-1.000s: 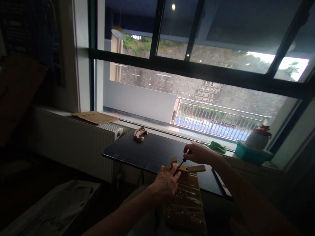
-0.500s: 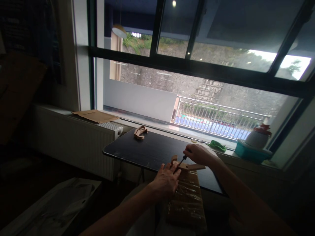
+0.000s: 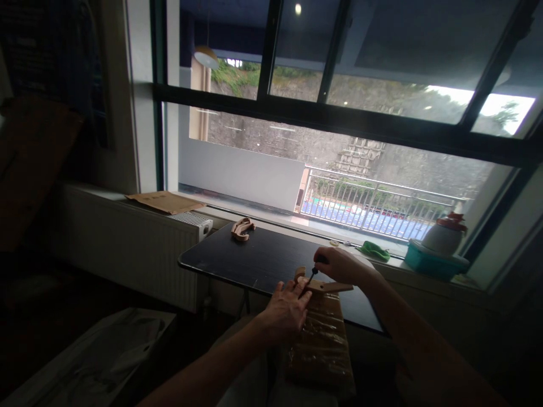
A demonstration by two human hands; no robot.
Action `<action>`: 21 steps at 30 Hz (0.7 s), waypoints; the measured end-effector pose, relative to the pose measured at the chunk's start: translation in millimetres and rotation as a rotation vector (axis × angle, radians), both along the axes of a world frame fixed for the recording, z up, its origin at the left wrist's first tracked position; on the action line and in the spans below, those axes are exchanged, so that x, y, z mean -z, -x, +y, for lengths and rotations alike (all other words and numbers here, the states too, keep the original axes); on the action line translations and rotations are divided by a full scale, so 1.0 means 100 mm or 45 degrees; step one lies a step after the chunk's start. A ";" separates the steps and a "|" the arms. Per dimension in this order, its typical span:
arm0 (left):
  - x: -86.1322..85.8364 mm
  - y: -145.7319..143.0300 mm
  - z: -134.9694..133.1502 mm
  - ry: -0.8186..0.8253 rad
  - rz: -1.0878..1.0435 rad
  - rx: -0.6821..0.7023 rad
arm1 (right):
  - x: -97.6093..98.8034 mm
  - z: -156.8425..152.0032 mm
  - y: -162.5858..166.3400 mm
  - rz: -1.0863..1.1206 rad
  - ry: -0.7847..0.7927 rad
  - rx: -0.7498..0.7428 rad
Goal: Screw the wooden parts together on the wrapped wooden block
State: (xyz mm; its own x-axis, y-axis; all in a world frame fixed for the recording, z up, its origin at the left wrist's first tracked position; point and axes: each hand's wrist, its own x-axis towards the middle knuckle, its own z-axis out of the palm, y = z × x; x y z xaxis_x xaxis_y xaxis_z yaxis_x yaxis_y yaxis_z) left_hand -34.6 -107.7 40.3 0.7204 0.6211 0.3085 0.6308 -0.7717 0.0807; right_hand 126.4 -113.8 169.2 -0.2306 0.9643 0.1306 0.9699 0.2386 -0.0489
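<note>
My right hand [image 3: 339, 265] is closed around the dark handle of a thin tool [image 3: 309, 280], whose tip points down-left onto a small light wooden piece [image 3: 328, 288]. My left hand [image 3: 286, 314] lies flat with fingers stretched out, pressing on a brown board wrapped in clear plastic [image 3: 320, 339] beside that wooden piece. Both rest at the near edge of a small black table [image 3: 254, 260].
A curved wooden part [image 3: 241, 229] lies at the table's far left. On the windowsill stand a teal tub with a white bottle [image 3: 439, 251] and a green cloth [image 3: 373, 250]. A white radiator [image 3: 127, 243] with cardboard on top is at left.
Both hands stay in place on the wooden piece; the tool's angle shifts only slightly. The view drifts a little.
</note>
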 end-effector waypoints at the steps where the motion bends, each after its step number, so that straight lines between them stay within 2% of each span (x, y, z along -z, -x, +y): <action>1: 0.00 0.00 0.00 0.008 0.001 0.000 | 0.02 0.01 0.00 -0.001 -0.017 0.016; 6: -0.02 0.00 0.02 0.027 0.001 0.011 | -0.03 0.02 0.00 -0.069 -0.012 0.054; 12: -0.03 0.02 -0.02 0.020 -0.018 0.008 | -0.16 0.03 -0.03 -0.063 0.079 -0.033; 17: -0.03 0.02 -0.03 0.033 0.004 0.013 | -0.12 0.05 -0.03 -0.081 0.076 -0.030; 21: 0.00 0.00 0.00 0.005 -0.025 -0.001 | -0.07 0.04 -0.01 -0.096 0.009 0.074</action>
